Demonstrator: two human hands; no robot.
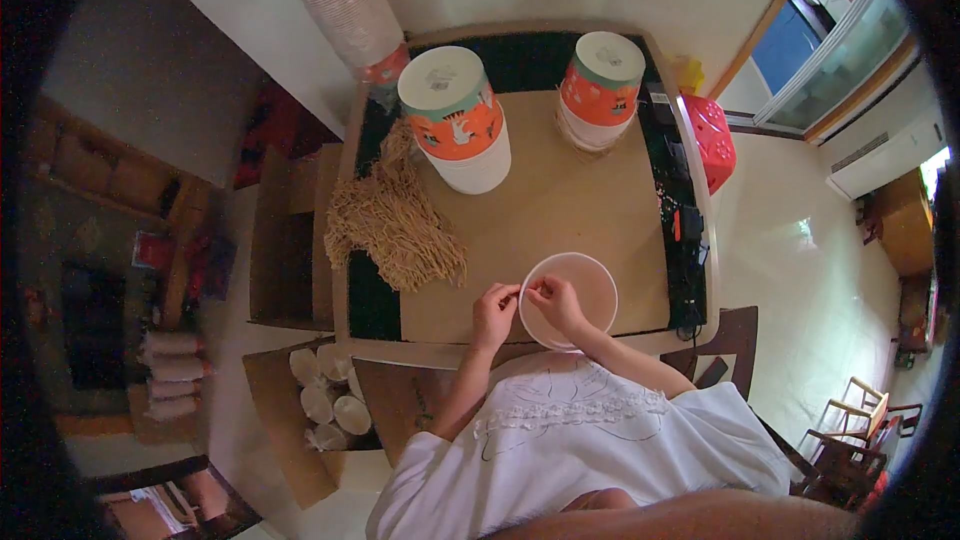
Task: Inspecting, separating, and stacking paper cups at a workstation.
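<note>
A white paper cup (590, 285) stands open-side up at the near edge of the brown table top (560, 210). My left hand (494, 313) is just outside the cup's left rim, its fingertips pinched on that rim. My right hand (556, 302) lies over the cup's mouth, and its fingers are pinched at the same spot on the rim. The fingertips of both hands almost touch. Whether something small sits between them cannot be made out. A heap of tan straw-like strands (395, 225) lies on the table to the left of my hands.
Two upturned stacks of orange-and-white paper cups (455, 115) (602, 80) stand at the far side of the table. Another tall cup stack (350, 5) leans by the wall. A red plastic stool (708, 135) is on the right. Several cups (325, 395) lie on the floor, lower left.
</note>
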